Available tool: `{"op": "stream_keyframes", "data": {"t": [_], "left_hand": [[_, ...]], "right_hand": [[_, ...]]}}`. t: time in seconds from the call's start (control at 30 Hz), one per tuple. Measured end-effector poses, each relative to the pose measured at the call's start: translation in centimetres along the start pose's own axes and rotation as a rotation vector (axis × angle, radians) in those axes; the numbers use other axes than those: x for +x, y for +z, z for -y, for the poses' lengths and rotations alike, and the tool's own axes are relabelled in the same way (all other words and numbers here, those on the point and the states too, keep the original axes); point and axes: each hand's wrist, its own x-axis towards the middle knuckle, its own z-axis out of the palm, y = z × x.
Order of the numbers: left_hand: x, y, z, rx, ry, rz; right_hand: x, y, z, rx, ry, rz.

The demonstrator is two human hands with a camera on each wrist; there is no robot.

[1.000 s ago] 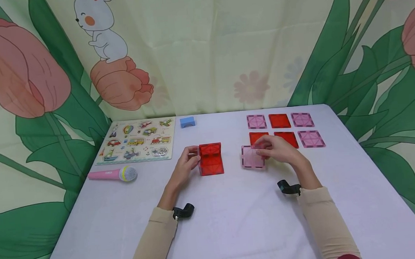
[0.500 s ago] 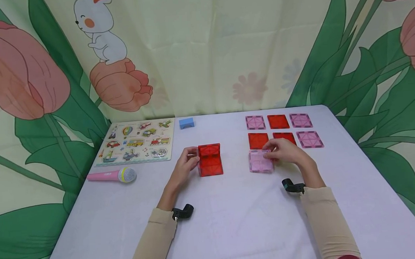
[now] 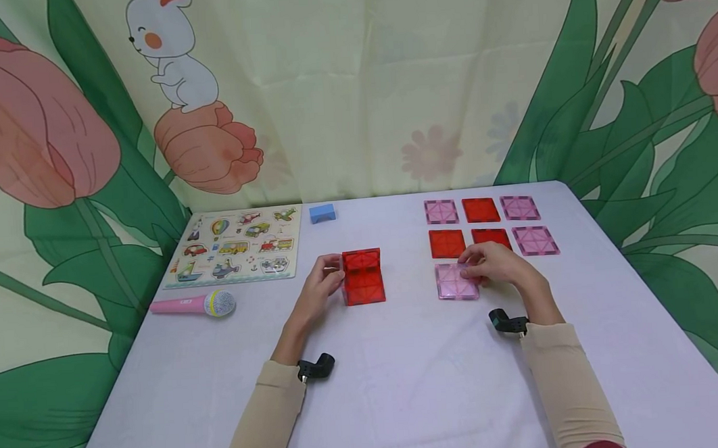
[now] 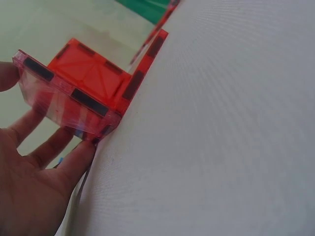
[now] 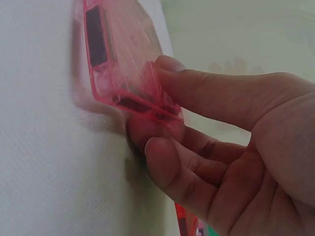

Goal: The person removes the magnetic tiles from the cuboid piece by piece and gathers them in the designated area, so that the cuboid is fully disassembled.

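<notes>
My left hand [image 3: 319, 283] holds a clear pink magnetic tile [image 4: 64, 109] on edge, thumb at its top corner and fingers against its outer face. That tile stands along the left side of a flat red magnetic tile [image 3: 364, 291]. A second red tile [image 3: 361, 258] rises upright at the flat one's back edge. To the right, my right hand [image 3: 496, 265] pinches another pink magnetic tile [image 3: 454, 288] by its right side, between thumb and fingers. In the right wrist view this tile is tilted close over the white cloth.
Behind my right hand lie two rows of flat tiles, among them a pink one [image 3: 535, 241] and a red one [image 3: 447, 244]. A puzzle board [image 3: 238, 247], a pink toy microphone [image 3: 183, 304] and a blue block [image 3: 322, 214] sit at the left and back of the table [image 3: 404, 384].
My right hand has drawn its pink tile rightward and slightly nearer, away from the red tiles. The left hand and the red tiles have stayed in place.
</notes>
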Motion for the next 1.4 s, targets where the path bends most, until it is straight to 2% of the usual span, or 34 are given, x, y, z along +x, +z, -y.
{"op": "stream_keyframes", "data": {"t": [0.13,0.33,0.47,0.53,0.77,0.83,1.17,1.4], "left_hand": [[0.0,-0.1,-0.4,0.010,-0.014,0.008],[-1.5,0.1,-2.8,0.008,-0.005,0.014],[-1.9,0.3,-3.3,0.012,0.006,0.013],[-1.9,0.2,-3.3,0.011,0.006,0.018],[-0.2,-0.1,-0.6,0.002,-0.007,0.024],[-0.1,-0.1,-0.3,-0.001,-0.002,0.020],[-0.2,0.0,0.1,-0.007,0.031,-0.002],[-0.2,0.1,0.1,0.001,0.043,-0.015]], "right_hand": [[0.0,0.1,0.1,-0.003,0.012,-0.002],[0.1,0.3,0.2,-0.023,0.014,-0.016],[0.1,0.3,0.2,-0.021,0.026,-0.022],[0.1,0.3,0.1,-0.022,0.025,-0.020],[0.2,0.4,0.0,-0.042,0.031,-0.035],[0.2,0.4,-0.1,-0.049,0.032,-0.042],[0.2,0.3,0.1,-0.063,0.031,-0.045],[-0.5,-0.1,1.8,-0.101,-0.006,-0.081]]}}
